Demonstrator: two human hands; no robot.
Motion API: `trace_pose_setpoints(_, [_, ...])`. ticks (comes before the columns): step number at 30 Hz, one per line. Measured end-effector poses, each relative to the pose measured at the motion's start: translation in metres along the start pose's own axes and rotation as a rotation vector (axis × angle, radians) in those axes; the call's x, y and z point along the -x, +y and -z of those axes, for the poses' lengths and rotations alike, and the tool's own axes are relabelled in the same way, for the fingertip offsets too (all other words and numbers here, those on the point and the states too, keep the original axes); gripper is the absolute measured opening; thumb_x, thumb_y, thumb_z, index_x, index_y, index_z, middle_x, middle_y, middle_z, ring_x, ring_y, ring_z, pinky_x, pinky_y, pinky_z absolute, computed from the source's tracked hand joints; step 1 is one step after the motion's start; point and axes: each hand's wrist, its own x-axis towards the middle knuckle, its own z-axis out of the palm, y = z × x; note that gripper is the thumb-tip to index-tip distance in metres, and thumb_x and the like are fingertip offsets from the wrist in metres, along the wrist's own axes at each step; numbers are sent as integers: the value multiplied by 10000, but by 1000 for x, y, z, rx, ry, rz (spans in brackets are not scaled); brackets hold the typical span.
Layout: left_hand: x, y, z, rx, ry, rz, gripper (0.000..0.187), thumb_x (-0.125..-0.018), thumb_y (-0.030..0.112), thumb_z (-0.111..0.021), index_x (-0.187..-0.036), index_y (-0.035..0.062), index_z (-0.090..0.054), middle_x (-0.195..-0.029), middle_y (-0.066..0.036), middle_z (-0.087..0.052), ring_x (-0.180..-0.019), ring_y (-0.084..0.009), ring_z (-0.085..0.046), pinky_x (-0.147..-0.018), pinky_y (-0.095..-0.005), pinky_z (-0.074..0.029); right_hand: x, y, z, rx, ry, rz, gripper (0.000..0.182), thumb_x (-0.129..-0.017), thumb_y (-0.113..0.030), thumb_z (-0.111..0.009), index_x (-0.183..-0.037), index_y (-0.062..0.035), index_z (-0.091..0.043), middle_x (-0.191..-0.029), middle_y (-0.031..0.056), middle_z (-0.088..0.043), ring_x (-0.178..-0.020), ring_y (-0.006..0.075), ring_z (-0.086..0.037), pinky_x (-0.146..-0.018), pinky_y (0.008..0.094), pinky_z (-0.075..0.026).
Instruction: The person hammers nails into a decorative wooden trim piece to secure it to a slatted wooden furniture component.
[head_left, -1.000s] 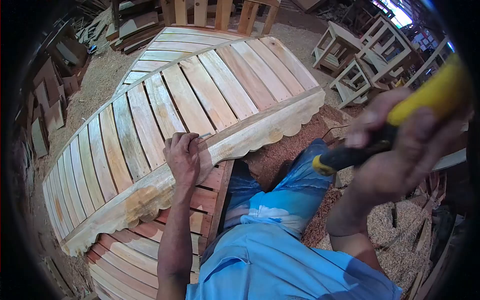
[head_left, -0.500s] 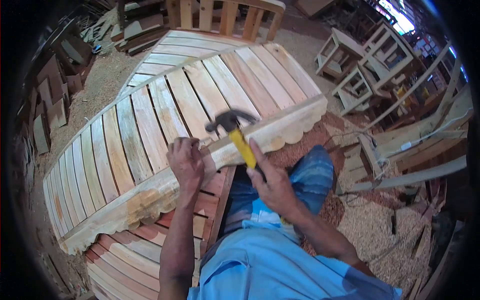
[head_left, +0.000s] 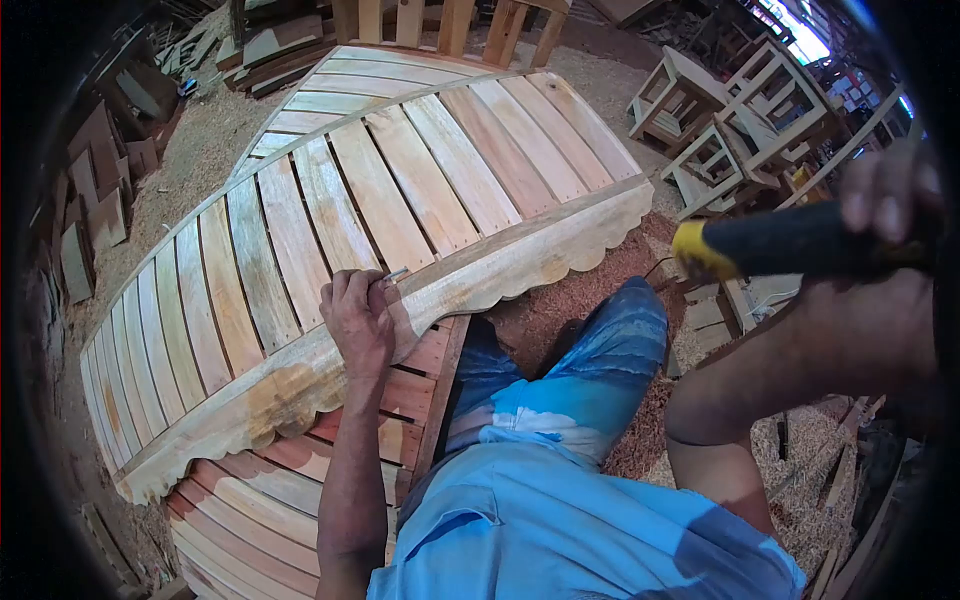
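Note:
My left hand [head_left: 357, 312] rests near the scalloped edge of the slatted wooden panel [head_left: 300, 215]. Its fingers are pinched around a slim grey metal piece that looks like a nail [head_left: 397, 273], with one end sticking out up and to the right over the slats. Raised at the right, close to the camera, my right hand [head_left: 890, 200] grips a hammer [head_left: 765, 242] by its black and yellow handle. The hammer's head is outside the view. A pale wooden edge strip with a scalloped border [head_left: 470, 287] runs along the panel's near side.
Another slatted panel [head_left: 260, 510] lies beneath at lower left, and one more [head_left: 345, 90] behind. Wooden stool frames [head_left: 730, 130] stand at upper right. Board offcuts [head_left: 100, 200] lean at far left. Sawdust and shavings [head_left: 205, 150] cover the ground.
My right hand has swung the hammer up and right, away from the panel and towards the camera. My left hand keeps its pinch near the panel's edge, shifted slightly in view.

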Motion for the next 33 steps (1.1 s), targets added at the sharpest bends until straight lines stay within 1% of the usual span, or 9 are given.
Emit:
trace_pose_setpoints(3, [0, -1, 0, 3, 1, -8, 136, -961, 57, -727, -1068, 109, -792, -1073, -87, -691, -1071, -333, -614, -994, -474, -460, 27, 21, -4, 7, -117, -56, 500, -1136, -216, -573, -1594, -59, -447, -816, 59, -627, -609, 142, -566, -600, 336, -531])
trace_pose_setpoints(8, [0, 2, 1, 7, 25, -30, 156, -950, 29, -705, -1063, 98, -788, -1066, -95, -687, -1052, -348, -616, -980, -479, -470, 194, 103, -11, 455, -1041, -476, 527, -1119, -184, -605, -1621, -77, -488, -809, 51, -642, -616, 158, -569, -635, 368, -550])
trace_pose_setpoints(11, [0, 1, 2, -52, 18, -63, 152, -944, 24, -703, -1058, 85, -783, -1053, -102, -680, -1033, -358, -616, -967, -479, -476, 227, 89, -16, 340, -866, -583, 692, -1104, -119, -628, -1731, -170, -340, -873, 57, -682, -637, 139, -579, -637, 354, -556])
trace_pose_setpoints(16, [-3, -3, -4, 53, 86, 48, 114, -958, 66, -725, -1049, 98, -786, -1053, -94, -686, -1055, -344, -609, -980, -477, -465, 123, 54, -21, 162, -551, -611, 744, -1126, -132, -617, -1772, -118, -249, -1622, 266, -534, -995, 189, -709, -900, 316, -586])
trace_pose_setpoints(20, [0, 2, 0, -45, 14, 13, 117, -959, 87, -739, -1053, 121, -800, -1063, -72, -702, -1069, -325, -612, -987, -471, -467, 50, 20, -28, -50, -165, -145, 262, -1177, -314, -543, -1192, -55, -509, -853, 54, -567, -597, 112, -543, -536, 276, -499])
trace_pose_setpoints(23, [1, 2, 1, -38, 11, 6, 126, -953, 86, -743, -1055, 126, -806, -1061, -64, -704, -1070, -321, -612, -993, -469, -465, 7, 4, -4, -150, -76, -48, 239, -1146, -287, -574, -1148, -53, -525, -868, 52, -539, -622, 122, -518, -561, 321, -489])
trace_pose_setpoints(26, [3, 2, 0, -38, 20, -4, 131, -948, 83, -745, -1052, 128, -810, -1061, -62, -703, -1063, -321, -610, -991, -469, -467, 49, 26, -3, -25, -157, -101, 282, -1116, -220, -600, -1303, -36, -499, -939, 81, -606, -686, 193, -588, -623, 370, -520])
trace_pose_setpoints(30, [1, 4, 2, -34, 35, -28, 136, -943, 78, -743, -1057, 123, -802, -1056, -69, -693, -1060, -325, -607, -981, -473, -468, 210, 90, -7, 404, -858, -453, 482, -1075, -132, -634, -1510, -14, -463, -1035, 120, -694, -772, 288, -681, -706, 437, -561])
trace_pose_setpoints(33, [5, -8, -2, -10, 56, -5, 140, -940, 77, -737, -1069, 111, -780, -1053, -80, -680, -1062, -336, -605, -965, -482, -464, 232, 86, -16, 277, -807, -713, 664, -1048, -78, -657, -1661, -16, -409, -1097, 149, -757, -848, 347, -747, -773, 477, -589])
